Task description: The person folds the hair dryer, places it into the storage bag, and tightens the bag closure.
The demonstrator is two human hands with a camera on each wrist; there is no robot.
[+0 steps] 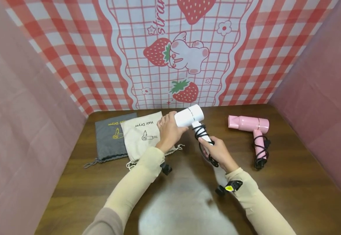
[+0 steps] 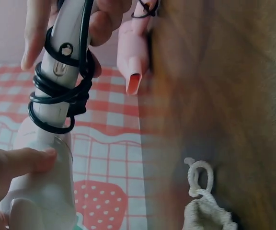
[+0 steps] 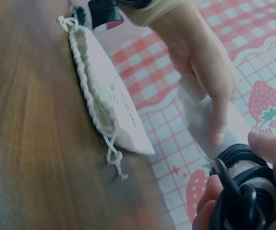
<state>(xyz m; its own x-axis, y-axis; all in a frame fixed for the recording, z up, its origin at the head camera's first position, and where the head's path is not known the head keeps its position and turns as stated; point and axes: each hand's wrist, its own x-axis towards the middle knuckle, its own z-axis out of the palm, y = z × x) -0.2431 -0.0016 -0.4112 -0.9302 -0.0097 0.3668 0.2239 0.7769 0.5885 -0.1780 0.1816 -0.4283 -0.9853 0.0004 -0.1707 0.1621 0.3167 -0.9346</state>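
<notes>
A white hair dryer (image 1: 198,114) is held up over the table by both hands, its black cord (image 2: 56,98) wound round the handle. My left hand (image 1: 169,130) grips the barrel near its nozzle end, the thumb lying along the body in the left wrist view. The handle and part of the cord are in the grip of my right hand (image 1: 217,150). Below and left of the dryer lies a cream drawstring bag (image 1: 139,133) printed "Hair Dryer"; the right wrist view shows its gathered mouth and white string.
A grey drawstring bag (image 1: 108,140) lies partly under the cream one at the left. At the right rests a pink hair dryer (image 1: 248,124) with a black cord round its handle. A checked strawberry cloth (image 1: 246,75) hangs behind the wooden table (image 1: 299,189).
</notes>
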